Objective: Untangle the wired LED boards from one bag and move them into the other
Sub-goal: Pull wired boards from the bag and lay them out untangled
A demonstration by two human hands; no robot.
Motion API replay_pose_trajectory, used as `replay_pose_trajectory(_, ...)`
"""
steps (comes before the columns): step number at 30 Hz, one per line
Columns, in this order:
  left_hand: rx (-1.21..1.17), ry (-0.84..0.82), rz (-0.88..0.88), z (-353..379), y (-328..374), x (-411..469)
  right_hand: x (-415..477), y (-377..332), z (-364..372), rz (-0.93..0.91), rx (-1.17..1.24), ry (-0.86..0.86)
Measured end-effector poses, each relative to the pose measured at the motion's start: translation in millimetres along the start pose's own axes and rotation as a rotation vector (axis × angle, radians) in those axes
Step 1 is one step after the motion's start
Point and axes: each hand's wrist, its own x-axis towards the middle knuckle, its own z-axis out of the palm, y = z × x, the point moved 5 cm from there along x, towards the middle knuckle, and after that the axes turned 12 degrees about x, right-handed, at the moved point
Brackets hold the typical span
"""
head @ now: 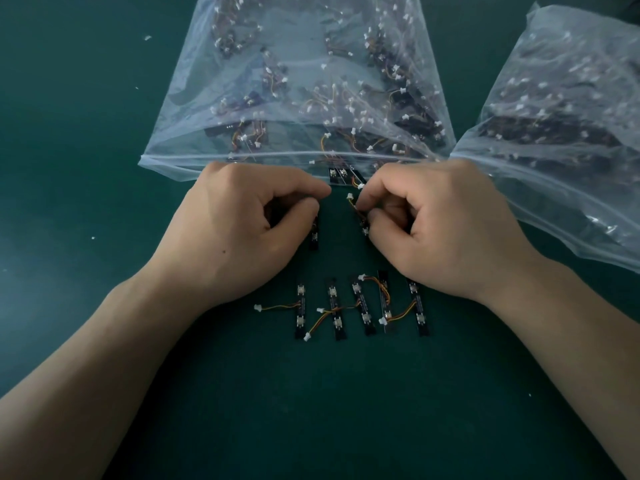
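Observation:
A clear plastic bag [294, 81] full of tangled black LED boards with orange wires and white plugs lies open toward me at the centre. A second clear bag [561, 133] with more boards lies at the right. My left hand [242, 230] pinches a black LED board [314, 235] that points down from its fingers. My right hand [440, 223] pinches another board [363, 225] by its wire end, with a white plug [349, 196] sticking up. Several separated boards [360, 308] lie in a row on the table below my hands.
The surface is a dark green mat [104, 168] with a few small white specks. Two boards [337, 174] poke out of the centre bag's mouth between my hands. Bare mat lies to the left and along the near edge.

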Motion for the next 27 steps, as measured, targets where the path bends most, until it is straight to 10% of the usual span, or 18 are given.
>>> replay_pose_trajectory(27,0.029,-0.103,0.086,2.6,3.7,1.3,-0.5,-3.0,3.5,-0.069,0.078,-0.149)
